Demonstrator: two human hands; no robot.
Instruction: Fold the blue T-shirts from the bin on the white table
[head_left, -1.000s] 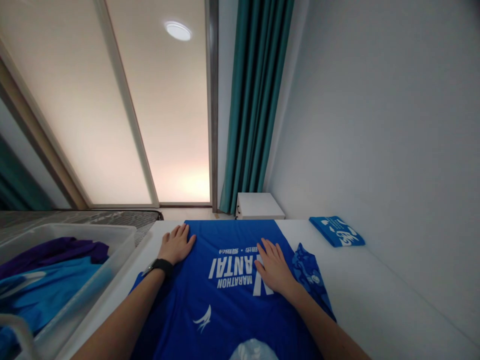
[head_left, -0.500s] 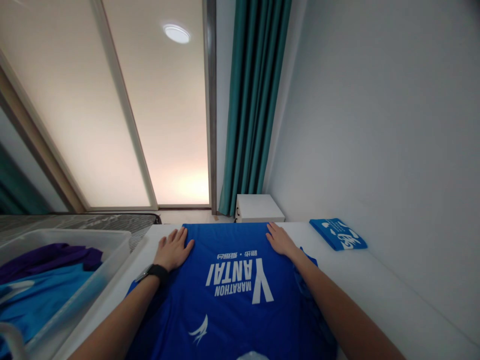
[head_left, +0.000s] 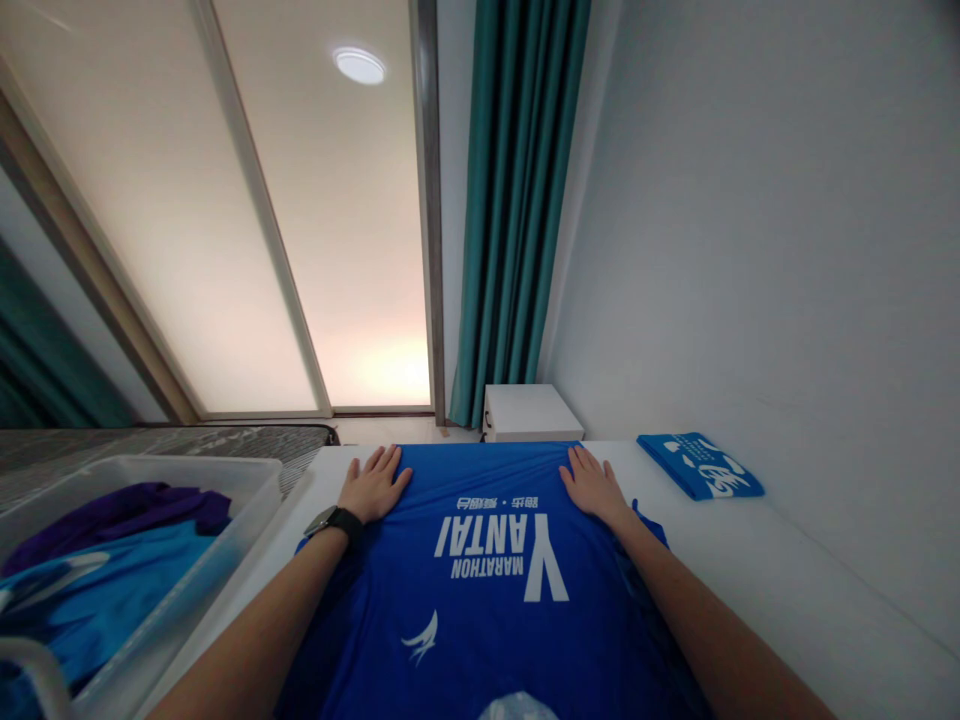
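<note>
A dark blue T-shirt [head_left: 480, 640] with white "YANTAI MARATHON" lettering, upside down to me, lies spread over the white table [head_left: 757, 600]. Its upper edge runs along the table's far edge. My left hand [head_left: 373, 485], with a black watch on the wrist, rests flat on the shirt's far left corner, fingers spread. On the far right corner my right hand [head_left: 594, 483] lies flat too, fingers stretched forward. Neither hand grips the cloth. A pale patch shows at the shirt's bottom edge in view, partly cut off.
Left of the table stands a translucent plastic bin [head_left: 259, 490] holding purple cloth [head_left: 120, 520] and light blue cloth [head_left: 127, 580]. A folded blue printed cloth [head_left: 701, 465] lies at the right by the wall. Beyond are a white cabinet [head_left: 532, 410] and a green curtain [head_left: 517, 200].
The view has shifted slightly, moving everything a little to the right. Both hands remain flat on the shirt's far corners, and slight creases now show near its far right edge.
</note>
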